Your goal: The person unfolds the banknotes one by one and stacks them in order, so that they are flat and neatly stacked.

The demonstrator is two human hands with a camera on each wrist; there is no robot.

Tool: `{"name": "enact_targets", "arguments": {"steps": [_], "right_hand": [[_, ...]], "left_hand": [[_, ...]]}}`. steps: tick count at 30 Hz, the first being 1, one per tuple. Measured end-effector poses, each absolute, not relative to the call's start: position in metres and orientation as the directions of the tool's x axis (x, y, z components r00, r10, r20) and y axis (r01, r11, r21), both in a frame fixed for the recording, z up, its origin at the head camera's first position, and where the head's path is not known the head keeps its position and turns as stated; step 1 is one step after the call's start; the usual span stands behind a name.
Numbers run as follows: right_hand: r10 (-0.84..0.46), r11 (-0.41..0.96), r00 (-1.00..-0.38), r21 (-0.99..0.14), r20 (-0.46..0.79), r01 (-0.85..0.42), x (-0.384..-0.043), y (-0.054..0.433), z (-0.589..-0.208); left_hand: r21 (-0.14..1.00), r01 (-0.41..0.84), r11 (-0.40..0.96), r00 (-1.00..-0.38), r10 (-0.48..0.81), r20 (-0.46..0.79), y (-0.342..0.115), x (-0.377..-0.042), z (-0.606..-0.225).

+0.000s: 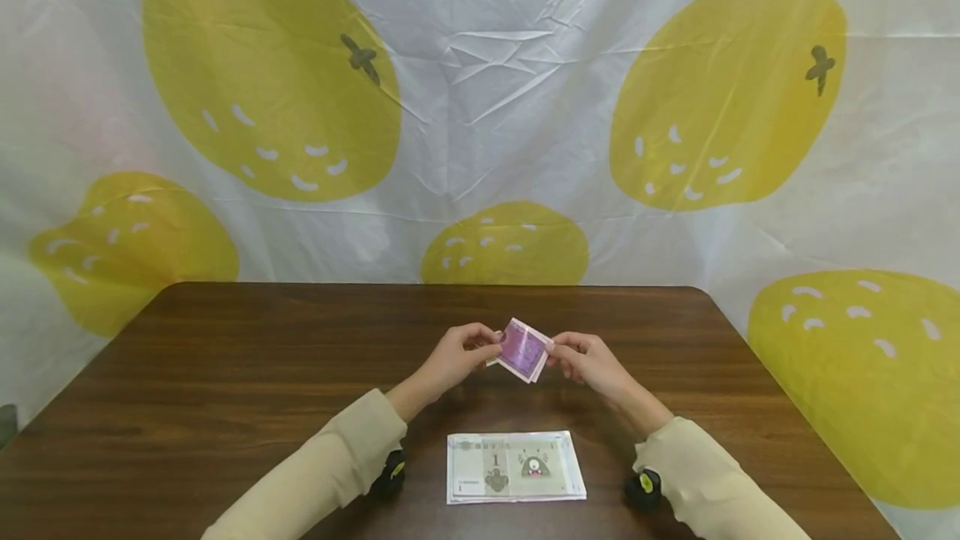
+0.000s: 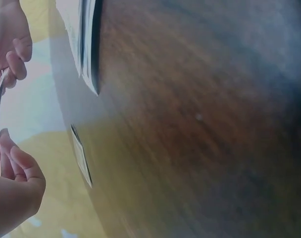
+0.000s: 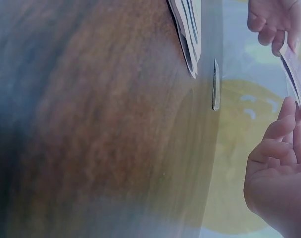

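Observation:
A small purple banknote (image 1: 523, 350), which looks folded, is held up tilted above the middle of the table. My left hand (image 1: 456, 354) pinches its left edge between thumb and fingers. At its right corner, my right hand (image 1: 596, 365) pinches it the same way. A pale edge of paper shows behind the purple face. Nearer to me, between the forearms, lies a stack of banknotes (image 1: 551, 482), with a greenish note marked 1 on top. Both wrist views show the held note edge-on, and its far side is hidden there.
Another small piece of paper (image 2: 81, 156) lies on the table, visible also in the right wrist view as a thin folded paper (image 3: 216, 87). The brown wooden table (image 1: 247, 382) ends at a white cloth (image 1: 502, 140) printed with lemons.

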State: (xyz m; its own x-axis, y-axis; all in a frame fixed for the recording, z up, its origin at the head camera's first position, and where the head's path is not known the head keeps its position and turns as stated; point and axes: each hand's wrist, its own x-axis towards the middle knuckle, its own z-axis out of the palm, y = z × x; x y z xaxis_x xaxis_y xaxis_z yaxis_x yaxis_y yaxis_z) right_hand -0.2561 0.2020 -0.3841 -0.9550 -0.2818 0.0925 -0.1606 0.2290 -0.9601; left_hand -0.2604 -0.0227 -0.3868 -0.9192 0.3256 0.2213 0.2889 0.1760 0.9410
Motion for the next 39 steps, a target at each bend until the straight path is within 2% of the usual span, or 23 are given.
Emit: {"name": "enact_targets", "arguments": {"steps": [7,14,18,25,33,39], "right_hand": [[-0.318,0.242,-0.945,-0.957,0.080,-0.162,-0.250,0.200,-0.380],[-0.328,0.241,-0.942,-0.958,0.070,-0.155,-0.251,0.201,-0.385],[-0.334,0.242,-0.941,-0.959,0.061,-0.148,-0.250,0.200,-0.385],[-0.354,0.243,-0.933,-0.958,0.056,-0.150,-0.248,0.199,-0.387],[-0.388,0.220,-0.918,-0.960,0.080,-0.176,-0.246,0.199,-0.387],[-0.372,0.210,-0.926,-0.965,0.067,-0.155,-0.243,0.200,-0.385]], "left_hand": [[0.930,0.342,0.136,-0.884,0.381,0.270,-0.023,-0.246,-0.369],[0.860,0.467,0.208,-0.832,0.434,0.347,-0.023,-0.233,-0.355],[0.854,0.474,0.216,-0.826,0.444,0.346,-0.023,-0.231,-0.354],[0.869,0.460,0.183,-0.812,0.481,0.329,-0.023,-0.235,-0.358],[0.942,0.319,0.099,-0.820,0.528,0.222,-0.027,-0.254,-0.378],[0.947,0.300,0.114,-0.827,0.526,0.199,-0.032,-0.255,-0.381]]}}
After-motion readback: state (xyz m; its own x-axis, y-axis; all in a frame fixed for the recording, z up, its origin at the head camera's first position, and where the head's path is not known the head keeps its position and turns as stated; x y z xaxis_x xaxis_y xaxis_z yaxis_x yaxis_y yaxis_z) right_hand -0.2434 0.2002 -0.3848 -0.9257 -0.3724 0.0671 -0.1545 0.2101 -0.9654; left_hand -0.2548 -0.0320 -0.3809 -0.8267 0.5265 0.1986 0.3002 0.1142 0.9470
